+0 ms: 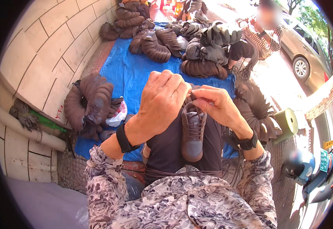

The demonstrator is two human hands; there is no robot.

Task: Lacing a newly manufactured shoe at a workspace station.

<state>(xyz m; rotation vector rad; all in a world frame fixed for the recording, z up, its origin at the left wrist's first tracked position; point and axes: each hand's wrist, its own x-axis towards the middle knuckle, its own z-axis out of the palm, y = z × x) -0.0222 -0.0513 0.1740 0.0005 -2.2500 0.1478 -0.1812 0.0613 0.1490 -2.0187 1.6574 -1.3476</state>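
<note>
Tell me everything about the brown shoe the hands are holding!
The shoe is dark brown all over, with a rounded, smoother toe cap and matching brown laces threaded up the middle. It looks like soft fabric or suede. It rests on the person's lap, toe toward the body, opening pointing away. The left hand covers its far end from above, and the right hand pinches a lace near the top. Loose brown lace trails across the lap.

- A brown lace-up shoe (193, 131) is held upright on the lap, toe down, sole hidden.
- Its dark laces (192, 100) are pinched at the top.
</note>
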